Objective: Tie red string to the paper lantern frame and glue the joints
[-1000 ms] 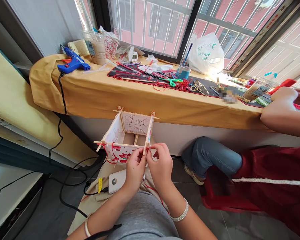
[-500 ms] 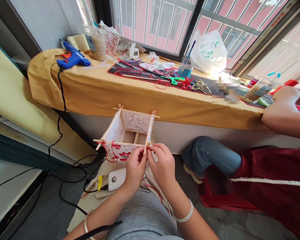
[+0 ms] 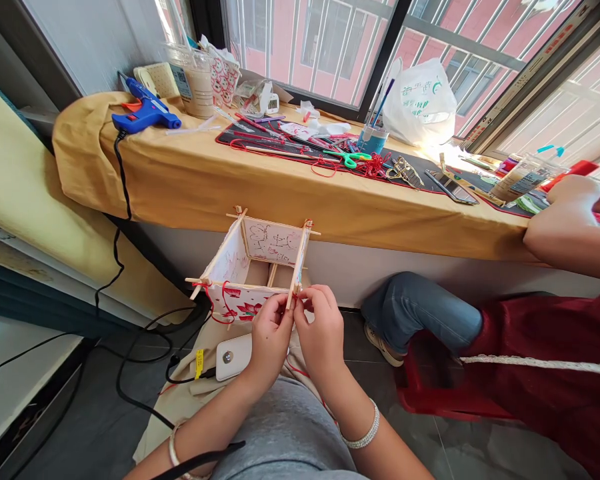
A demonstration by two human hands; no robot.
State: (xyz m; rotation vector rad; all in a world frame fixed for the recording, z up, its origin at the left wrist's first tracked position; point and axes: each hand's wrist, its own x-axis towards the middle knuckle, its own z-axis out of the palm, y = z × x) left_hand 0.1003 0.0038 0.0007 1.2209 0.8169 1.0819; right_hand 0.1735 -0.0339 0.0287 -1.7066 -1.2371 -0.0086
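A square paper lantern frame point(image 3: 273, 241) of thin wooden sticks rests in my lap, with drawn and red-flowered paper panels and red thread at its near left corner. My left hand point(image 3: 271, 340) and my right hand point(image 3: 321, 330) meet at its near right corner stick point(image 3: 293, 287), pinching it between their fingers. Whether thread lies under my fingertips is hidden. A red thread point(image 3: 303, 371) hangs down below my right hand. At the far right, a co-worker's hands point(image 3: 573, 210) hold a red object at the sill edge.
A white power bank point(image 3: 233, 357) with a cable lies on my lap. Ahead, a yellow-clothed sill point(image 3: 280, 193) holds a blue glue gun point(image 3: 145, 113), a black mat, green scissors point(image 3: 347, 158) and a phone point(image 3: 453, 187). A co-worker sits on a red stool point(image 3: 430, 393). Black cables cross the floor.
My hands stay pinched at the same corner stick. The view has shifted slightly, and the lantern sits a little lower against the sill.
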